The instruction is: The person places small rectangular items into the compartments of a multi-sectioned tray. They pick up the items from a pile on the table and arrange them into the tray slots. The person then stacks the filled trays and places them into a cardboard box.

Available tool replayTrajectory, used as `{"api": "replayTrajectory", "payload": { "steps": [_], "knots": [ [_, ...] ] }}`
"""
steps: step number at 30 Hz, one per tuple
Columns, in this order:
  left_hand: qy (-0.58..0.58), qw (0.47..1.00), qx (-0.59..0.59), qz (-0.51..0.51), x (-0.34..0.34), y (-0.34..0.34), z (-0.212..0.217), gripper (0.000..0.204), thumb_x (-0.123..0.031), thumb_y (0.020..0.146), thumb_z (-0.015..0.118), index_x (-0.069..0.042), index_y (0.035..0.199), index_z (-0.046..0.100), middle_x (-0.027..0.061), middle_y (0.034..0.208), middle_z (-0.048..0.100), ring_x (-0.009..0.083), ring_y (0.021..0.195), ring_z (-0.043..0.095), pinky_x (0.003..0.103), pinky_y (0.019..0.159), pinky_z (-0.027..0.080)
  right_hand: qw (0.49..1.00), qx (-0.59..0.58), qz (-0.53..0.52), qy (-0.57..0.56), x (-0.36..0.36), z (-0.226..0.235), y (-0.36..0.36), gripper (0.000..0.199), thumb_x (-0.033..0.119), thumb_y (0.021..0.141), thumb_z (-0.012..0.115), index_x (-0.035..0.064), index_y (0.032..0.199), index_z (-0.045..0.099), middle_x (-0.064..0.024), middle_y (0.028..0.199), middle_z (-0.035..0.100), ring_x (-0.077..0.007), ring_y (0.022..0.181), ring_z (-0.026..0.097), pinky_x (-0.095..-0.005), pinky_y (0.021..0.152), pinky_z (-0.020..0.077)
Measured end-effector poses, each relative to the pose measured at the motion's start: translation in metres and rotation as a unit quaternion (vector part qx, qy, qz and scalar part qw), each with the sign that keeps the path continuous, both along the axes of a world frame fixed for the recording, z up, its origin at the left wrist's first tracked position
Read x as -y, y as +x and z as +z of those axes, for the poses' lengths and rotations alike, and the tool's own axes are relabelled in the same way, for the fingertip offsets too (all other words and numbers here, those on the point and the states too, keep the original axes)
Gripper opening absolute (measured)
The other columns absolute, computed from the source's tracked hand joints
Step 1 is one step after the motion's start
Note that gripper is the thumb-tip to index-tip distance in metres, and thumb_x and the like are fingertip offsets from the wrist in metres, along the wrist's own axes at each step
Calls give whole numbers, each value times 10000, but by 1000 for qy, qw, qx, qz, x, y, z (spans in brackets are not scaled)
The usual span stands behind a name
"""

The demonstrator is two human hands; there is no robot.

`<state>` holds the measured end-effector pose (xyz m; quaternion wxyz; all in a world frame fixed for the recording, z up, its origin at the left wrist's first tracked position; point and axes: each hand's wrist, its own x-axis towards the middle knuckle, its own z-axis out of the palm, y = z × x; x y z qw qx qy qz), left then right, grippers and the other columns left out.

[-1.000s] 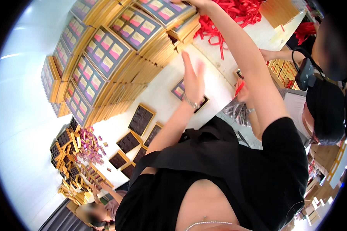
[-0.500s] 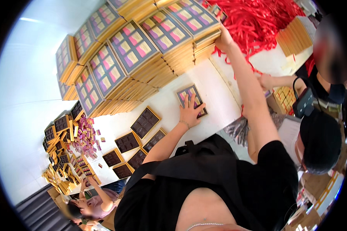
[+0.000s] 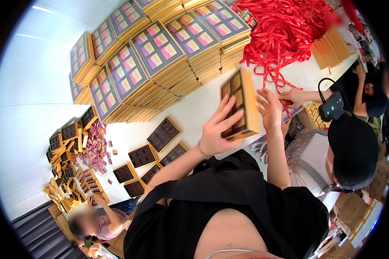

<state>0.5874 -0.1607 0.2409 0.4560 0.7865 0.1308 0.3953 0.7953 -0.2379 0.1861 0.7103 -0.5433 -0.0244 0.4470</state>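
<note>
Hands, two, grip one gold tray box (image 3: 241,103): left hand (image 3: 218,129) wraps its near-left edge, right hand (image 3: 270,110) half hidden behind it, grip unclear; six dark trays (image 3: 163,134) lie left.

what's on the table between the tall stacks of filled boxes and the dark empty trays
In the head view, only bare white table separates the stacked boxes from the dark trays.
</note>
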Motion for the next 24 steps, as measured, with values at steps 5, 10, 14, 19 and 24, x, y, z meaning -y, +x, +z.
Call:
{"api": "replayTrajectory", "payload": {
  "steps": [5, 10, 14, 19, 24],
  "knots": [
    [384, 904, -59, 178, -96, 64, 71, 630, -198, 636, 758, -257, 1252, 642, 149, 1469, 447, 499, 1299, 417, 558, 973, 448, 958, 271, -55, 73, -48, 49, 35, 452, 311, 992, 545, 14, 1331, 509, -117, 1319, 567, -199, 1151, 581, -350, 932, 460],
    [411, 761, -445, 232, -159, 42, 72, 730, -442, 800, 731, -351, 1451, 412, 16, 1516, 390, 309, 1388, 367, 721, 1045, 230, 744, 650, -145, 55, -182, 53, 37, 365, 305, 858, 692, 143, 1185, 676, -123, 1253, 616, -349, 1224, 504, -484, 1021, 395],
    [365, 770, -468, 235, -167, 56, 63, 703, -485, 833, 683, -365, 1460, 391, -15, 1538, 357, 300, 1428, 315, 734, 1062, 207, 726, 666, -149, -80, -231, 25, 11, 341, 362, 881, 562, 120, 1052, 729, -119, 1320, 568, -435, 1376, 258, -649, 1099, 122],
    [391, 741, -476, 265, -186, 46, 58, 648, -567, 844, 618, -374, 1429, 413, -5, 1553, 320, 340, 1447, 254, 791, 1052, 112, 760, 594, -253, 71, -253, 34, -2, 271, 263, 844, 601, 58, 1004, 677, -196, 1078, 632, -369, 1072, 538, -467, 988, 374],
    [464, 830, -117, 287, -101, -34, 21, 576, -446, 830, 674, -246, 1353, 539, 32, 1370, 548, 213, 1318, 483, 775, 1025, 224, 706, 696, -117, 56, -196, 54, -9, 327, 171, 889, 589, 11, 1173, 591, -222, 1155, 595, -372, 1090, 541, -466, 1008, 370]
  ]
}}
